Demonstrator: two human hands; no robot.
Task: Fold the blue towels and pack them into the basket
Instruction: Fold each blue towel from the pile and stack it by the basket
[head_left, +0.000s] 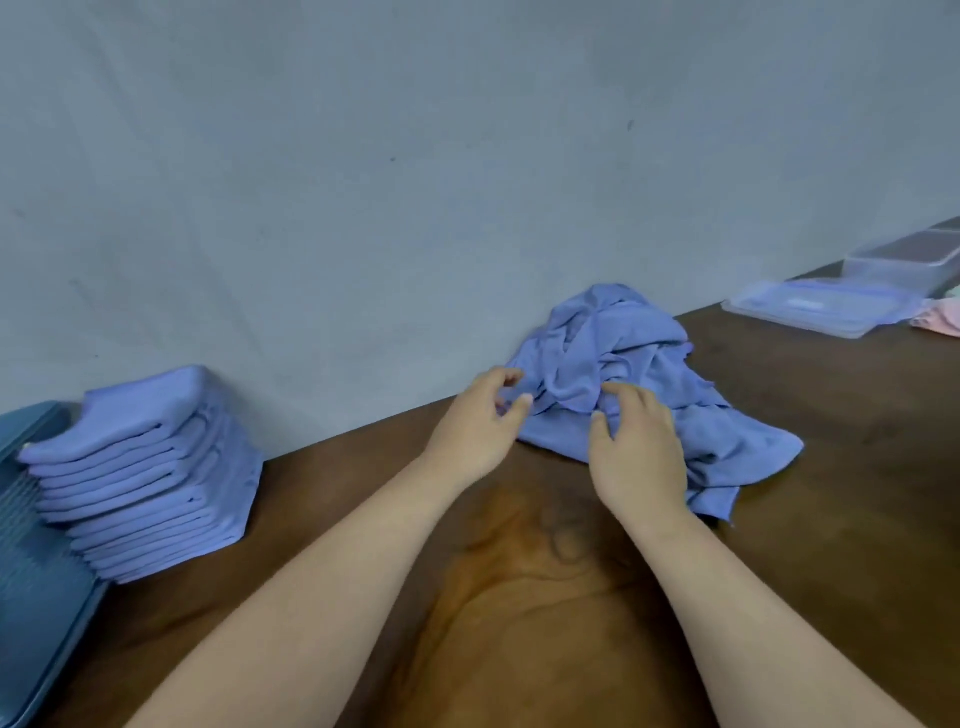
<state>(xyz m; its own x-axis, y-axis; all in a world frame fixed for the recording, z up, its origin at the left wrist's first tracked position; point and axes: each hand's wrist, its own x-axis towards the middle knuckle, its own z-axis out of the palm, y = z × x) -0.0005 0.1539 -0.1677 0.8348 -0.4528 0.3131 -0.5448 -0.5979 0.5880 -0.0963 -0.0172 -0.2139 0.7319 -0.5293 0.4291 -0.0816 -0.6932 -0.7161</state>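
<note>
A folded stack (140, 478) sits unpacked at nine o'clock beside the basket (31, 582). The right hand (641, 457) pinches the crumpled pile (623, 348), and the left hand (475, 423) is half-curled, holding nothing.

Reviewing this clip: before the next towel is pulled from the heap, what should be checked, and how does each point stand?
1. Right hand grips the unfolded heap: ok, fingers curl into the cloth.
2. Left hand has a hold: cannot tell; curled fingers at the heap's edge.
3. One towel separated from the rest: not ok, heap is tangled.
4. Bare table in front for folding: ok.
5. Folded stack packed in basket: not ok; it stands on the table beside it.
</note>
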